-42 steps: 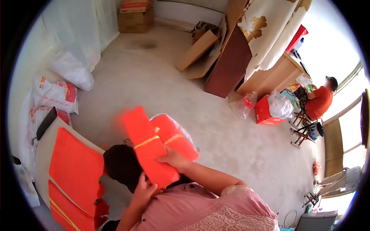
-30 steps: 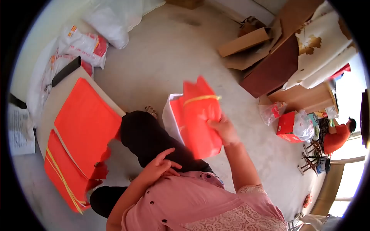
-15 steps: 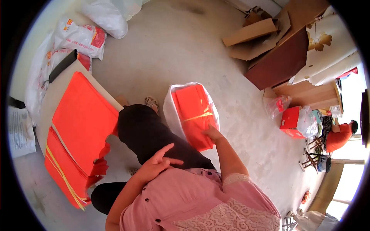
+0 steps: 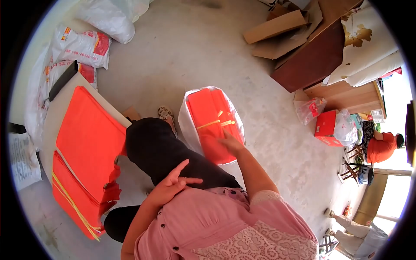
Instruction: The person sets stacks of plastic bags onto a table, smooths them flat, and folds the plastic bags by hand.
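Note:
My left hand (image 4: 171,187) is held in front of the pink shirt, above the black trousers. Its fingers are spread and nothing is in it. Over the white sack (image 4: 185,123) my right hand (image 4: 232,144) reaches out with its fingers stretched, slightly blurred, and no object shows in it. Inside the sack lie folded red bundles (image 4: 203,106) tied with yellow strips; the hand is at their near right side, and whether it touches them is unclear. To the left, a stack of red sheets (image 4: 93,134) lies on a pale board, with long yellow strips (image 4: 71,201) across its lower end.
White printed bags (image 4: 80,47) lean by the wall at upper left. Cardboard pieces (image 4: 277,30) and a dark red panel (image 4: 310,63) stand at upper right. Farther right are a red box (image 4: 326,123), a seated person in a red top (image 4: 381,147) and another person's legs (image 4: 346,227).
My right hand has moved up and left over the red bundles. My left hand stays spread in nearly the same place. Another person's legs have come into view at lower right.

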### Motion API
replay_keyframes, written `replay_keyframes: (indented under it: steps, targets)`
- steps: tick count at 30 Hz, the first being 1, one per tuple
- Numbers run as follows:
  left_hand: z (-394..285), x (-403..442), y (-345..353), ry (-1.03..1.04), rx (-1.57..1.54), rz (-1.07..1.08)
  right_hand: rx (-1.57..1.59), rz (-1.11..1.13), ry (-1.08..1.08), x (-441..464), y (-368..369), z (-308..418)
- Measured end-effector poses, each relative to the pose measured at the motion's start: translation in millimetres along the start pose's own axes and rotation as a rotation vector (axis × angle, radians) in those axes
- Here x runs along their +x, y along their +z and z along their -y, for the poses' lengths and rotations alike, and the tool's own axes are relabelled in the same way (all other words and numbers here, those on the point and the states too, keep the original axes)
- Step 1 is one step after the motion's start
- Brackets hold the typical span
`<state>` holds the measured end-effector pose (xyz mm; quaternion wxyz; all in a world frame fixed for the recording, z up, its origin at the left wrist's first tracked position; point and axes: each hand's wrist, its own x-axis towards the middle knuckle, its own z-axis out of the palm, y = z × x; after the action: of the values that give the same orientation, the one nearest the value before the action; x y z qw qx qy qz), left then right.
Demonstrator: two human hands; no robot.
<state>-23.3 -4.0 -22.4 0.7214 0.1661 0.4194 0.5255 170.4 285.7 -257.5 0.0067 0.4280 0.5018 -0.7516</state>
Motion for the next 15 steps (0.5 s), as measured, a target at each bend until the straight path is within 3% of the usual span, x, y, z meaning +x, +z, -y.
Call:
replay_keyframes:
  steps: [2,5,9,15]
  targets:
    - [1,1,1,0.011,-0.018,0.009,0.325,0.106,-0.037,-22,0,-4]
    - [0,1,1,0.013,-0.061,0.024,-0.030,-0.035,-0.086,-17,-18,-80]
    - [0,-1,2,0.005,-0.070,0.022,0.039,-0.031,0.001,-71,10,-52]
    - [1,-2,4,0.014,-0.096,0.003,0.111,-0.112,0.034,-55,5,-75]
